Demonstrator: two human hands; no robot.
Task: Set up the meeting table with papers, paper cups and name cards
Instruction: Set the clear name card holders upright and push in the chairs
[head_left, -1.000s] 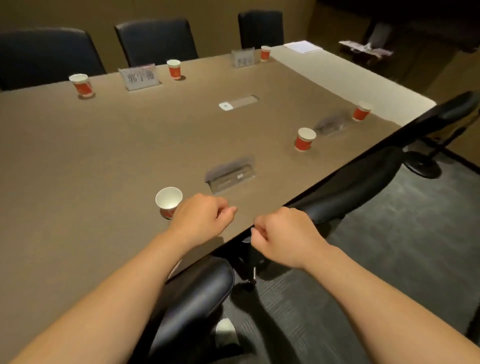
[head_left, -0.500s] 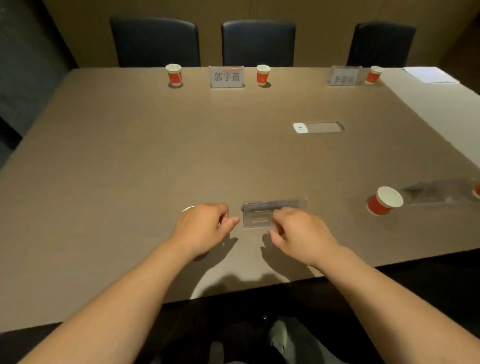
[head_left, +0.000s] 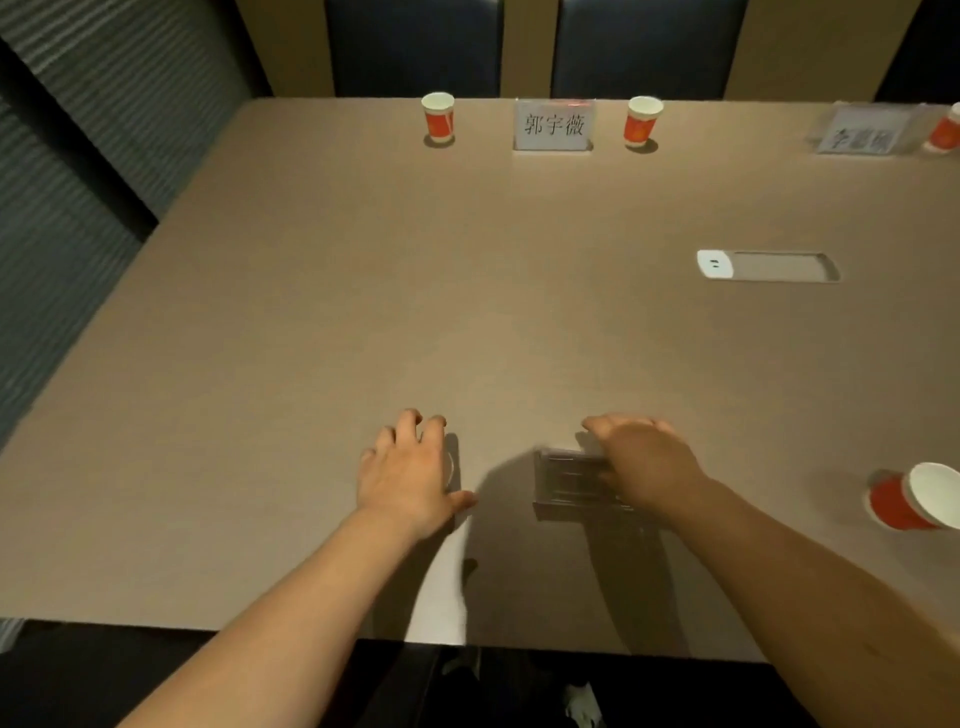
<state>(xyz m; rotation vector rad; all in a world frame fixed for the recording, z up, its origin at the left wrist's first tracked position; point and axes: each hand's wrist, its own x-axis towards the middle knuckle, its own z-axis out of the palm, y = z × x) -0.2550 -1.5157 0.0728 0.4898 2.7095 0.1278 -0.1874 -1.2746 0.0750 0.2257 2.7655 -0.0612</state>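
Already cups and name cards line the worktop's (head_left: 311, 312) far edge; nearside, the left hand (head_left: 408, 475) curls its fingers around a paper cup (head_left: 451, 467), the right hand (head_left: 644, 465) grips a clear name-card holder (head_left: 569, 480), and no papers show.

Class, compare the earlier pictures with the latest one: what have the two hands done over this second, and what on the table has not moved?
The left hand has come over the near paper cup and now covers it. The right hand has reached forward onto the clear name card holder and grips its right end. The far cups, the printed name card and the cup at right stayed put.
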